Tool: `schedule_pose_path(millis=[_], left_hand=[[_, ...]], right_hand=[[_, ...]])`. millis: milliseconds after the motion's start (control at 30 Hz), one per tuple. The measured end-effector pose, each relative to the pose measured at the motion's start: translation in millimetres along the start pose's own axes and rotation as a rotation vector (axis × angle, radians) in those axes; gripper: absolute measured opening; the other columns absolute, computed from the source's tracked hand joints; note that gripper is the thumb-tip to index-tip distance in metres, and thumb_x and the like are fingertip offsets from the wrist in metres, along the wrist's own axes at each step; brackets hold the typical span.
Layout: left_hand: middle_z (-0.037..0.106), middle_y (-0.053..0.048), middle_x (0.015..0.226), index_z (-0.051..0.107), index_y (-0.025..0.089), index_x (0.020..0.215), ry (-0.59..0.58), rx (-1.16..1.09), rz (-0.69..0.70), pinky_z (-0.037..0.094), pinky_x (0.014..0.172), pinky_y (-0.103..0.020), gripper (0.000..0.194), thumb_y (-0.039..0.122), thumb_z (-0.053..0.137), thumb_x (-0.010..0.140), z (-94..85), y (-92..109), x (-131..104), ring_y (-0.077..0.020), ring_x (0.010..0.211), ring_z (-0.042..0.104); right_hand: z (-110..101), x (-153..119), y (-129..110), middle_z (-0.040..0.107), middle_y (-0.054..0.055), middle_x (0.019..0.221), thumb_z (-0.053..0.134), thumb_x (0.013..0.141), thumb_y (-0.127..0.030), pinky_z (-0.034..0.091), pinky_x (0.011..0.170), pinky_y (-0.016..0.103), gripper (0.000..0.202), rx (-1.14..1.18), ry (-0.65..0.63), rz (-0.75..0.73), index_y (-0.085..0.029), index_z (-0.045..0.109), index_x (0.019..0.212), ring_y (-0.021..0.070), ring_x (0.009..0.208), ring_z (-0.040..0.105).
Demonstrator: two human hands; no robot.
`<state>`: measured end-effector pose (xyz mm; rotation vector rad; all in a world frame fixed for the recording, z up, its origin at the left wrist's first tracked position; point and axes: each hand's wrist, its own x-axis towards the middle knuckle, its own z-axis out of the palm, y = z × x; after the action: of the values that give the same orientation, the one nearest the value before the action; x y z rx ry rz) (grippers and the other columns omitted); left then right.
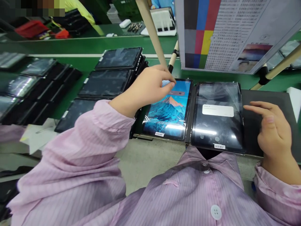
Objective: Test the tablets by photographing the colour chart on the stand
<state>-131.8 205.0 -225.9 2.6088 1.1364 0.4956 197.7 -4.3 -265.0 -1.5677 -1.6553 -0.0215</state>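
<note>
A tablet with a blue mountain picture (168,116) lies lit on the bench. Over its upper left part is my left hand (151,84), its thumb and fingertips close together near the top of the screen; whether anything is between them is too small to tell. To the right, a second tablet (217,125) shows a white pop-up box on a dark screen. My right hand (274,128) is just beyond that tablet's right edge, above a black mat (254,125), with the index finger stretched toward the screen and nothing held. Both tablets have a small white label at the bottom edge.
Stacks of dark tablets (105,83) stand to the left, with more stacks (35,84) farther left. A printed colour chart board (225,37) on beige poles (152,31) rises behind the tablets. Across the bench are a person's yellow sleeve (82,12) and red items (31,29).
</note>
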Motion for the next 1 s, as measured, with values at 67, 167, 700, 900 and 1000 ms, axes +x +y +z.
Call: schedule_pose_path(millis=[67, 167, 700, 900, 1000], left_hand=[[0.077, -0.007, 0.118, 0.082, 0.025, 0.105, -0.008, -0.008, -0.005, 0.053, 0.111, -0.047, 0.029, 0.028, 0.055, 0.095, 2.0, -4, -5, -0.0290, 0.115, 0.070], [0.076, -0.008, 0.118, 0.082, 0.021, 0.105, -0.023, -0.026, -0.003, 0.053, 0.111, -0.049, 0.029, 0.026, 0.055, 0.094, 8.5, -5, -4, -0.0294, 0.115, 0.070], [0.065, -0.012, 0.117, 0.079, 0.015, 0.097, -0.234, 0.186, 0.057, 0.055, 0.097, -0.042, 0.022, 0.012, 0.058, 0.088, 56.8, 44, 73, -0.0304, 0.111, 0.067], [0.069, -0.015, 0.113, 0.079, 0.012, 0.100, -0.355, 0.335, 0.131, 0.055, 0.095, -0.042, 0.029, 0.006, 0.054, 0.086, 59.7, 55, 81, -0.0327, 0.108, 0.070], [0.069, -0.017, 0.116, 0.080, 0.010, 0.102, -0.362, 0.311, 0.146, 0.055, 0.099, -0.044, 0.031, 0.007, 0.053, 0.087, 58.0, 52, 82, -0.0340, 0.111, 0.070]], right_hand=[[-1, -1, 2, 0.074, 0.011, 0.127, 0.037, 0.112, -0.049, 0.051, 0.103, 0.051, 0.050, 0.017, 0.026, 0.005, -0.029, 0.081, 0.125, 0.0271, 0.121, 0.068], [-2, -1, 4, 0.075, 0.010, 0.126, 0.037, 0.112, -0.050, 0.054, 0.095, 0.049, 0.049, 0.035, 0.070, 0.016, -0.032, 0.081, 0.125, 0.0267, 0.116, 0.069], [-2, -3, 5, 0.074, 0.011, 0.123, 0.038, 0.112, -0.047, 0.055, 0.099, 0.053, 0.049, -0.002, 0.040, 0.038, -0.026, 0.081, 0.122, 0.0269, 0.116, 0.069], [-3, -4, 3, 0.074, 0.010, 0.124, 0.040, 0.111, -0.049, 0.055, 0.099, 0.052, 0.048, 0.001, 0.045, 0.070, -0.027, 0.081, 0.121, 0.0267, 0.116, 0.069], [-4, -4, 3, 0.074, 0.011, 0.123, 0.040, 0.111, -0.049, 0.056, 0.095, 0.051, 0.048, 0.008, 0.064, 0.071, -0.027, 0.082, 0.121, 0.0269, 0.116, 0.069]])
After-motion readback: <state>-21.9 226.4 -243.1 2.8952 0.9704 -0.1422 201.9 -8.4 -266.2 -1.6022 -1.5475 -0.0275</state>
